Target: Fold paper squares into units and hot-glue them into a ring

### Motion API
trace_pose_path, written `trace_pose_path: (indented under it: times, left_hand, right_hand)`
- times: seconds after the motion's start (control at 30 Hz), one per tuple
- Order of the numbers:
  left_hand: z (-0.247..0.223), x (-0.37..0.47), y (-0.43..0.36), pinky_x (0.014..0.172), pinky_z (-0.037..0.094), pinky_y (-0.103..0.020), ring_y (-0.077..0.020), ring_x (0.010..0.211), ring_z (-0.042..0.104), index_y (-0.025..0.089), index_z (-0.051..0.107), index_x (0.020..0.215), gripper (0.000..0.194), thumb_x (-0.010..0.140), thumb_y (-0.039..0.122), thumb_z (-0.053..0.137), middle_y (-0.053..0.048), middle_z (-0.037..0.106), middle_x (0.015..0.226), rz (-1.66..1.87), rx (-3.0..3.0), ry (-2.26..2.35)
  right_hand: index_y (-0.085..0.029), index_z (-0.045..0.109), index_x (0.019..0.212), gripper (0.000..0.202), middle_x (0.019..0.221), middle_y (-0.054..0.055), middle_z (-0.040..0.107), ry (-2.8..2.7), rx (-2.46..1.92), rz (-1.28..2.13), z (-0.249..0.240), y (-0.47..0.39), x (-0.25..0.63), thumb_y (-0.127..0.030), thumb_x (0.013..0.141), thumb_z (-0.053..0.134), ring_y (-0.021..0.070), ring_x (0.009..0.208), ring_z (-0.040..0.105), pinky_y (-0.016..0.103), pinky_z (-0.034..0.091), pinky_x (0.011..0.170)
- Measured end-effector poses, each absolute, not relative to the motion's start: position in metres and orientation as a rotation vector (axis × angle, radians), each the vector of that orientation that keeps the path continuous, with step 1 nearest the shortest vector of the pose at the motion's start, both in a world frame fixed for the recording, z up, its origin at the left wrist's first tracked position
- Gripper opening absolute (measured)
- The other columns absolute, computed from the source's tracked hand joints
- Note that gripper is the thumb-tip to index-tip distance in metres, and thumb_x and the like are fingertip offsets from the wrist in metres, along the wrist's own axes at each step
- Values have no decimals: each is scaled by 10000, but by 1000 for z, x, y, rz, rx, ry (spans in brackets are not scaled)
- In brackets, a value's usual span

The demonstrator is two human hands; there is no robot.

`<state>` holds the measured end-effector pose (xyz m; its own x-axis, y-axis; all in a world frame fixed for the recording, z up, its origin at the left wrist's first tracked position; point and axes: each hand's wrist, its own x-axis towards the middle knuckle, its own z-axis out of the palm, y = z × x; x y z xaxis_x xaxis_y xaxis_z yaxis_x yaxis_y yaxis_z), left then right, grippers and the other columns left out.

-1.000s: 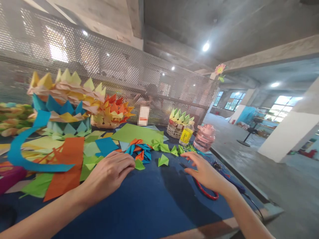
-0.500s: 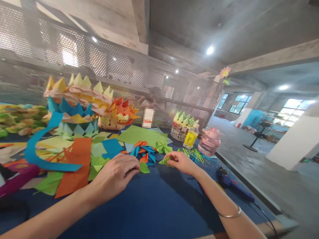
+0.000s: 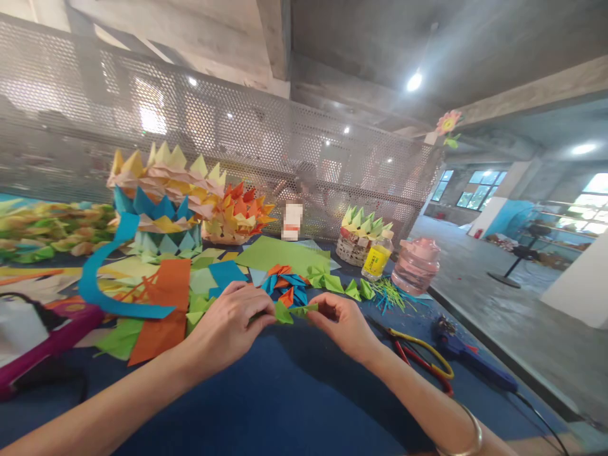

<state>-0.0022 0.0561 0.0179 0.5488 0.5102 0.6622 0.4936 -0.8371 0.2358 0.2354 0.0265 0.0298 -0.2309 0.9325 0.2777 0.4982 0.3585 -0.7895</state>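
Above the blue tabletop [image 3: 266,405], my left hand [image 3: 237,323] pinches a folded green paper piece [image 3: 284,313]. Close beside it, my right hand [image 3: 342,326] has another small green paper piece [image 3: 304,310] between thumb and fingers. The two green pieces meet or nearly meet; whether they are joined I cannot tell. Just behind my hands lies a ring of folded blue and orange paper [image 3: 286,286], with folded green pieces [image 3: 327,278] to its right.
Scissors [image 3: 422,354] and a blue glue gun [image 3: 475,362] lie on the right. Behind are a yellow-labelled bottle [image 3: 377,258] and a pink bottle [image 3: 416,266]. Layered paper crowns [image 3: 164,183], an orange strip [image 3: 164,310] and a magenta tool [image 3: 52,339] are on the left.
My right hand has brought its green piece left, up to the one at my left hand. The view has shifted left, and the scissors now show more fully.
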Motion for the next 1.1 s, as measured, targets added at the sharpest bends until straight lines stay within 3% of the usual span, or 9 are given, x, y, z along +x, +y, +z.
trace_pose_path:
  times: [1.1]
  left_hand:
    - [18, 4, 44, 832, 366, -346, -137, 723, 571, 185, 552, 800, 170, 946, 170, 466, 22, 617, 752, 1242, 2707, 820]
  right_hand:
    - [-184, 679, 806, 120, 682, -3, 683, -1956, -1218, 653, 25, 16, 215, -265, 839, 597, 126, 622, 593, 222, 460, 604]
